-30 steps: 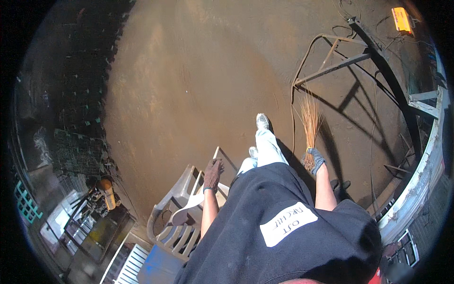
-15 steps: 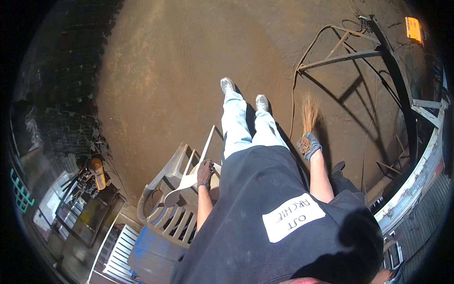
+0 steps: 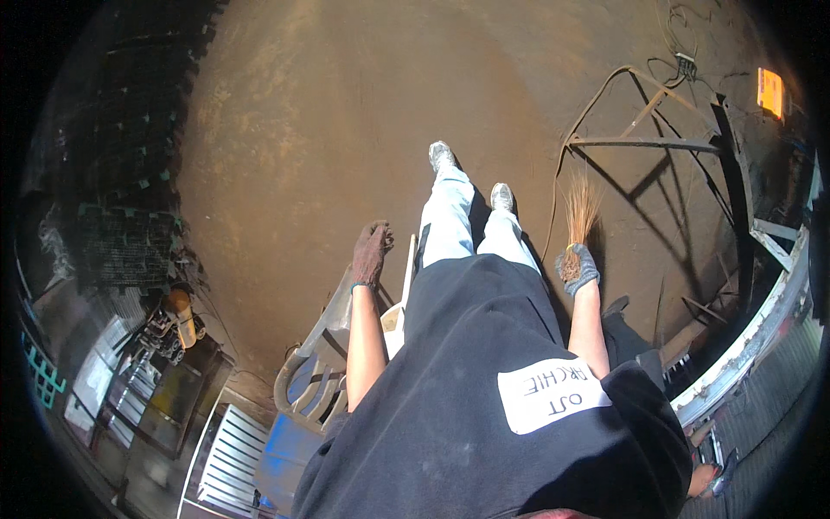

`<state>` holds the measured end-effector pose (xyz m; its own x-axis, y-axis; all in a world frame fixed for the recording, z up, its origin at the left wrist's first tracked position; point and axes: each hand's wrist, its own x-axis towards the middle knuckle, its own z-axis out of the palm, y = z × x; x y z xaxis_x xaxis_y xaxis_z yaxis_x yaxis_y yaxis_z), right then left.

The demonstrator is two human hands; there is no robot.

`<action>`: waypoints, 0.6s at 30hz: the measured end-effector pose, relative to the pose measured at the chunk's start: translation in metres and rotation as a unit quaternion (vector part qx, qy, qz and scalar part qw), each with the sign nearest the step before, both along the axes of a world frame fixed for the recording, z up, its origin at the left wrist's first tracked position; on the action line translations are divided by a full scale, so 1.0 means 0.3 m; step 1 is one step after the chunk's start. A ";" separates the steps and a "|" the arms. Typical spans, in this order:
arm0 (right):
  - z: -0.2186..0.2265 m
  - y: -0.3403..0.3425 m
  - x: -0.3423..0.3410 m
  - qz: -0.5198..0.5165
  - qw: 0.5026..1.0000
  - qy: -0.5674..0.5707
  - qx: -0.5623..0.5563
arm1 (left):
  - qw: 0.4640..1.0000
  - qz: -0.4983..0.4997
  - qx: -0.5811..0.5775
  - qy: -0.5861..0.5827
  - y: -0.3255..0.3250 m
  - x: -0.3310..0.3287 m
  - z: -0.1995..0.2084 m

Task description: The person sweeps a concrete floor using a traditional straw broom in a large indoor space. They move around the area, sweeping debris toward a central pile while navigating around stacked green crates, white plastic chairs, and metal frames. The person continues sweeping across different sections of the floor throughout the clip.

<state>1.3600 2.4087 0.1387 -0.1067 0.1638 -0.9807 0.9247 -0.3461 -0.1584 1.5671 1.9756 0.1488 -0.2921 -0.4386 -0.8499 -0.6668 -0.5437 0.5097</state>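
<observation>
Black short-sleeved top w/ white rectangular patch at the front. Pale, dusty trousers, light grey shoes. Left hand (image 3: 370, 253) in dark brown knit glove; right hand (image 3: 577, 268) in grey glove.

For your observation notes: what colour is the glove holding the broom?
Grey, on the right hand gripping the straw broom; head view.

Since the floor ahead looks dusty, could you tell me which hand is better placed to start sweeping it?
The right hand: its glove is already closed around the short broom, bristles pointing out over the brown floor. The left hand hangs empty beside the plastic chair.
</observation>
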 end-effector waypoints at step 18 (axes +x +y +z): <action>0.032 -0.423 -0.387 -0.082 0.991 0.064 -0.081 | 0.989 -0.077 0.050 -0.115 -0.390 -0.175 -0.057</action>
